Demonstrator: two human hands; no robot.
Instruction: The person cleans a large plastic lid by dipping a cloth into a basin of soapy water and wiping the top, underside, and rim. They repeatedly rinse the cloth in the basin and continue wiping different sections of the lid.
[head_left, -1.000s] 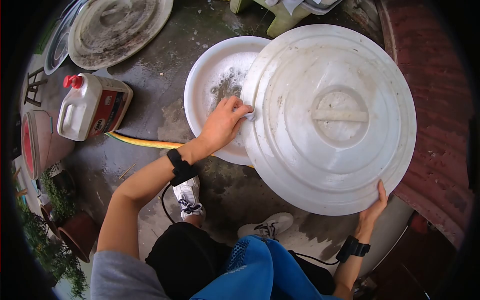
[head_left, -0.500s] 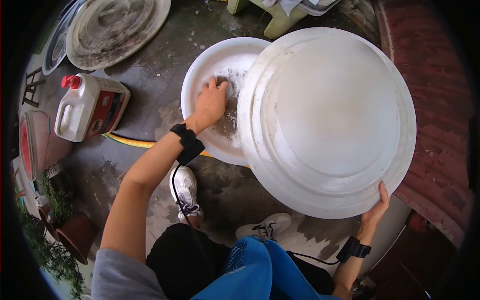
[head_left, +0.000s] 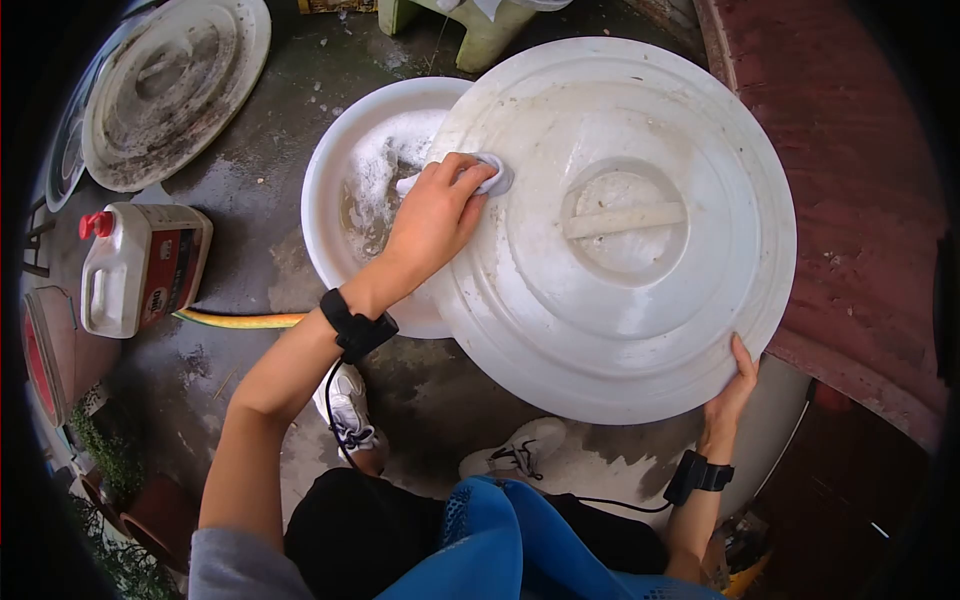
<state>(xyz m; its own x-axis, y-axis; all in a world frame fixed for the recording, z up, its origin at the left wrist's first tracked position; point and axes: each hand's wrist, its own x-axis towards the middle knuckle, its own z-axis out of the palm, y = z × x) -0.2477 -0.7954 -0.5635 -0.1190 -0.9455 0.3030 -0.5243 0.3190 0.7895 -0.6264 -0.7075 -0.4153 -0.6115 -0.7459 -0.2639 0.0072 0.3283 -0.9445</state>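
A large round white lid (head_left: 640, 330) with a recessed handle faces up, its left part over a white basin (head_left: 325, 200) of sudsy water. My left hand (head_left: 440, 210) is closed on a wet white cloth (head_left: 490, 178) and presses it against the lid's left side. At the lid's lower right edge, my right hand (head_left: 730, 390) grips the rim, with the thumb on top and the other fingers hidden beneath.
A jug with a red cap (head_left: 145, 270) stands at the left, near a yellow-green hose (head_left: 240, 319). A dirty round lid (head_left: 180, 90) lies at the upper left. Pale green stool legs (head_left: 490, 38) are at the top; a dark red corrugated surface (head_left: 850, 200) is at the right.
The lid now shows its handled face instead of the smooth one. My left hand has come up out of the basin with the cloth and onto the lid. The view has shifted.
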